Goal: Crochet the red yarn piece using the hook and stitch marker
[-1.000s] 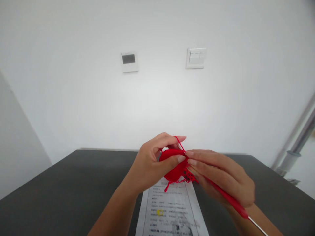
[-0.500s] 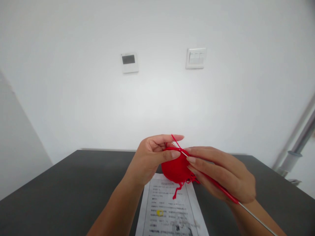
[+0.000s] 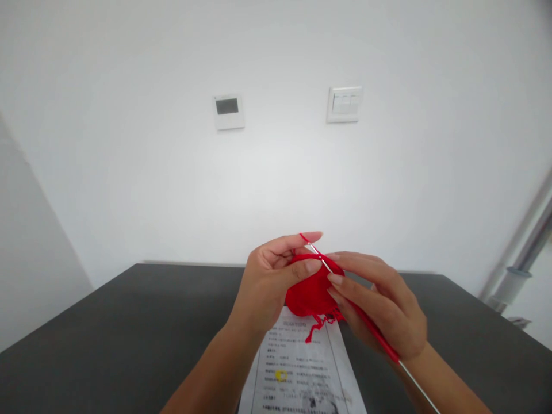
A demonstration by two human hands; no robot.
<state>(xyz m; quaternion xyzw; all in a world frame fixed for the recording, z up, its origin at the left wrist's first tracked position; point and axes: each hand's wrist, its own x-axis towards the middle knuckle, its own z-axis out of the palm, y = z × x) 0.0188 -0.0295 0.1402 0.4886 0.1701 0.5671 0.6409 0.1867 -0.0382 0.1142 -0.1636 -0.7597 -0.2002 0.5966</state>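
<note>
A rounded piece of red crochet work (image 3: 308, 295) is pinched at its top edge by my left hand (image 3: 276, 276). Red yarn (image 3: 309, 238) runs over the raised index finger of that hand. My right hand (image 3: 383, 305) grips a crochet hook (image 3: 376, 333) with a red handle and a metal shaft. The hook's metal tip lies at the work's upper edge, close to the yarn under my left index finger. Short red tails (image 3: 314, 329) dangle from the bottom of the piece. Whether the tip is inside a stitch is too small to tell.
Below the hands a printed paper sheet (image 3: 297, 368) with a yellow mark lies on the dark table (image 3: 129, 333). Behind stands a white wall bearing a thermostat panel (image 3: 228, 112) and a switch plate (image 3: 344, 104). A grey pipe (image 3: 535, 241) runs along the right.
The right hand has shifted slightly left and up, and the hook now slants more steeply. Its tip has moved right, nearer the yarn. The crochet work has risen a little.
</note>
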